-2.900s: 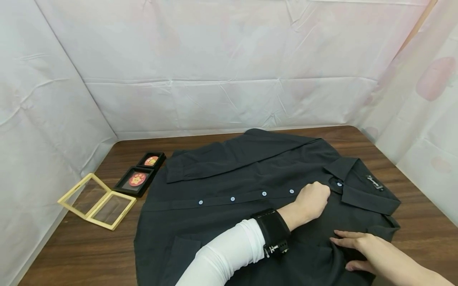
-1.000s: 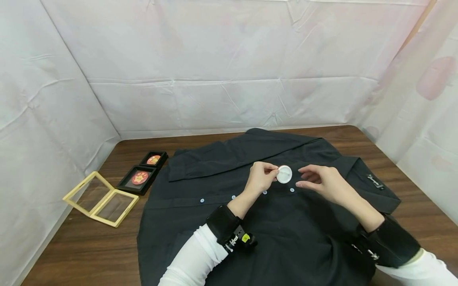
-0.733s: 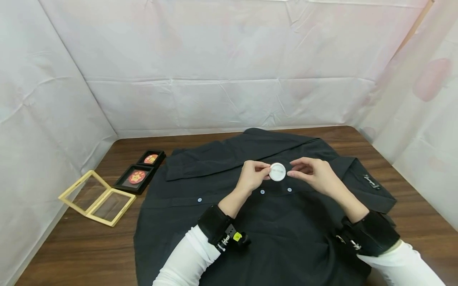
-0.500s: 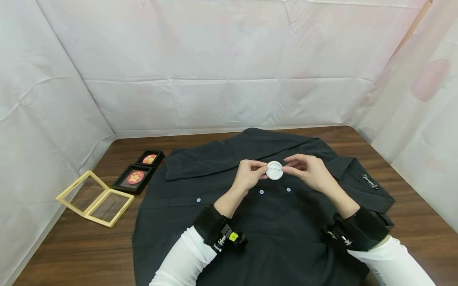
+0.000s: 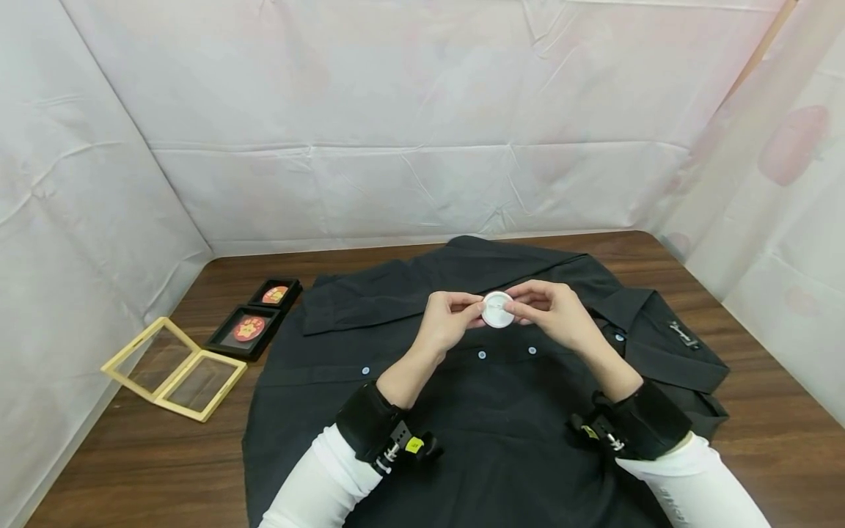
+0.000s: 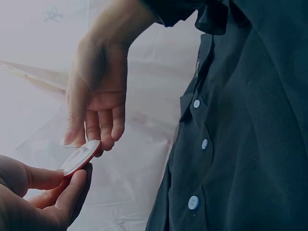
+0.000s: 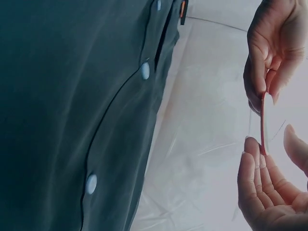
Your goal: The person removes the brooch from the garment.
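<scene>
A round pin-back badge (image 5: 497, 311), white back upward with a red rim, is held above the dark button-up shirt (image 5: 515, 440). My left hand (image 5: 441, 321) pinches its left edge between thumb and fingers. At the opposite edge is my right hand (image 5: 551, 312), its fingertips touching the badge from behind. In the right wrist view, that hand's thumb stands apart from the badge (image 7: 268, 120). The thin pin needle (image 6: 72, 147) sticks out from the back, close to the right thumb in the left wrist view. The shirt lies spread out, its collar to the right.
At the left of the wooden table (image 5: 132, 462), a hinged yellow frame (image 5: 173, 383) with clear panes lies open. Beside it, two black cases (image 5: 218, 345) hold red-and-gold round badges (image 5: 248, 328). White cloth (image 5: 409, 198) hangs around the table.
Earlier, my left fist lay by the shirt's buttons and the right hand rested on the cloth. Both hands then lifted; the right closed in from the right until it met the badge.
</scene>
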Demonstrator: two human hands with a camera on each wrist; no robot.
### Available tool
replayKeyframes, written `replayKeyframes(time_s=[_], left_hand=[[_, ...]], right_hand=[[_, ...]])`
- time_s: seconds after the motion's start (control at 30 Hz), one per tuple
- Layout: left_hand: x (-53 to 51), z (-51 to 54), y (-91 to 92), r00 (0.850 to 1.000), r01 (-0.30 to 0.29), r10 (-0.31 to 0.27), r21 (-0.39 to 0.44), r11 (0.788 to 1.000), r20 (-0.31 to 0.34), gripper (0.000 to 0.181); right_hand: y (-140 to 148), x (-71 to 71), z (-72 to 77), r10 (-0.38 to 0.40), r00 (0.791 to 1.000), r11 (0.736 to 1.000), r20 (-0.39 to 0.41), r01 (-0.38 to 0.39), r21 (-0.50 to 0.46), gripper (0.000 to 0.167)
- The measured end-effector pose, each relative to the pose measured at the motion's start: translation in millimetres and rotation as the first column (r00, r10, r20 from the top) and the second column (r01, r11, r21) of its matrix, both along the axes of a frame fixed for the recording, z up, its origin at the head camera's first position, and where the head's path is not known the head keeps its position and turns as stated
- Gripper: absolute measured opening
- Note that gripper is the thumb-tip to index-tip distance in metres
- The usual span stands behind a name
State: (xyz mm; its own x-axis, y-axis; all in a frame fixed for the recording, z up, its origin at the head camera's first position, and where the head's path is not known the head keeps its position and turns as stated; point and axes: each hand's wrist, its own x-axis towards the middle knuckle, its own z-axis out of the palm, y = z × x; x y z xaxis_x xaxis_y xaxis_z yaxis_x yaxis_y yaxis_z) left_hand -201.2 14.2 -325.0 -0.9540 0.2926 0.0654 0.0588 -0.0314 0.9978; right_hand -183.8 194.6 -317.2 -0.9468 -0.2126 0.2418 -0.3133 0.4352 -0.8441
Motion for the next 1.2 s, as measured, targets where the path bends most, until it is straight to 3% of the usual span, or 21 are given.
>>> replayKeyframes(time_s=[0.2, 0.7, 0.93, 1.2], left_hand=[[7.5, 6.7, -7.0, 1.0, 0.001, -0.001, 0.007, 1.0, -0.014, 0.02], [21.2, 8.9, -20.1, 0.999, 0.017, -0.015, 0.088, 0.996, -0.029, 0.02], [24.3, 8.9, -22.9, 0.998, 0.03, -0.025, 0.106, 0.994, -0.049, 0.02], [28.2, 11.2, -23.3, 0.999, 0.024, -0.018, 0.127, 0.992, -0.05, 0.019]], right_hand=[[-6.2, 3.7, 2.3, 0.02, 1.0, 0.997, 0.02, -0.019, -0.071, 0.024], [-16.1, 11.9, -0.1, 0.035, 0.999, 0.98, -0.008, -0.036, -0.195, 0.021], [-21.4, 15.4, 0.8, 0.033, 0.997, 0.976, -0.068, -0.047, -0.212, 0.017], [-25.0, 18.7, 1.9, -0.022, 0.991, 0.981, -0.129, -0.003, -0.192, 0.016]])
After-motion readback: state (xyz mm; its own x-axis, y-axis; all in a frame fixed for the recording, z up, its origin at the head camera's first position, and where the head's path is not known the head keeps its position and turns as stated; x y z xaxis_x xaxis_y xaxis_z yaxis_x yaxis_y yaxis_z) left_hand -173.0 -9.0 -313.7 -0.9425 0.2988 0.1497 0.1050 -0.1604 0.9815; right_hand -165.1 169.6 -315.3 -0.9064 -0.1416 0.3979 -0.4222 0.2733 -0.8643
